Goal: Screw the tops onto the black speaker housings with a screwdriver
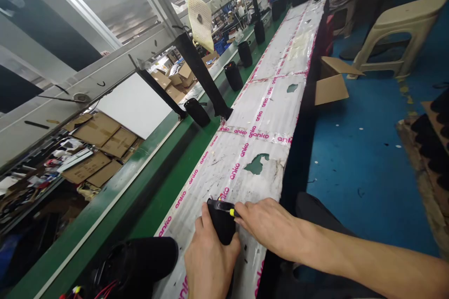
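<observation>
My left hand (211,254) is wrapped round a black cylindrical speaker (223,225), steadying it on the taped white bench covering (206,182). In my right hand (268,224) is a small black hand tool (221,205) with yellow on its handle; its exact kind is unclear. The tool's head lies across the speaker's upper end, and a few short wire ends show just beyond it. To the left of my left hand, a larger black cylinder (150,257) lies on its side, with red wires near its end.
Beside the bench runs a green conveyor belt (164,201) carrying several black speakers (197,112). A dark post (203,77) rises at the bench's left edge. On the blue floor to the right are an open carton (331,88) and a beige stool (403,28). A person sits farther along.
</observation>
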Tool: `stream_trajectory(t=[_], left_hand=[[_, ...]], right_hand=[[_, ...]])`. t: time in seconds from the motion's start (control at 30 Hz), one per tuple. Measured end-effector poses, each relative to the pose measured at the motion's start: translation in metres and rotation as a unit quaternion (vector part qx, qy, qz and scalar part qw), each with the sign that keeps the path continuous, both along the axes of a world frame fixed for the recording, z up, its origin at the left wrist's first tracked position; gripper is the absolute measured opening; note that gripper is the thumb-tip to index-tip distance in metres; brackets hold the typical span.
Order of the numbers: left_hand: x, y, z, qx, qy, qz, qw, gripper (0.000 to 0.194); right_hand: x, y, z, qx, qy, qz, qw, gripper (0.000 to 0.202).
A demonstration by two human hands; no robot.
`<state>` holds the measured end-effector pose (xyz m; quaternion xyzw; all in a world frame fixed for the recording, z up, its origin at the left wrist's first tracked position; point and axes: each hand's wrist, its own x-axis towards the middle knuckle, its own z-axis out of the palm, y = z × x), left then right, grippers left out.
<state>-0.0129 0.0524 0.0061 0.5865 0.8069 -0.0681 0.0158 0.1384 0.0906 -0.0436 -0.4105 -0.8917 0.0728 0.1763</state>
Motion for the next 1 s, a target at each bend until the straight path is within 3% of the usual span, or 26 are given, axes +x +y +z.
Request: stream_trajectory(t=[0.23,0.4,0.63,0.83,1.0], left_hand=[[-0.002,-0.003,-0.007,0.015,0.019,-0.029,0.999,0.077],[-0.004,0.001,-0.007,-0.010,0.003,-0.008,1.000,0.080],[-0.003,0.004,-0.005,-0.013,0.005,-0.006,1.000,0.081],[-0.005,0.006,-0.009,0.022,0.019,-0.005,1.000,0.081],[-0.004,0.007,-0.007,-0.033,0.036,-0.013,0.999,0.079]], right_hand=[[0.002,0.010,0.000,-0.014,-0.019,0.025,0.999,0.007],[-0.004,0.016,0.006,-0.032,-0.044,0.049,0.997,0.010],[-0.008,0.015,0.009,-0.006,-0.024,0.030,0.999,0.012],[-0.007,0.010,0.024,0.049,-0.053,0.065,0.995,0.013],[-0.004,0.018,0.034,0.015,-0.070,0.100,0.992,0.008]])
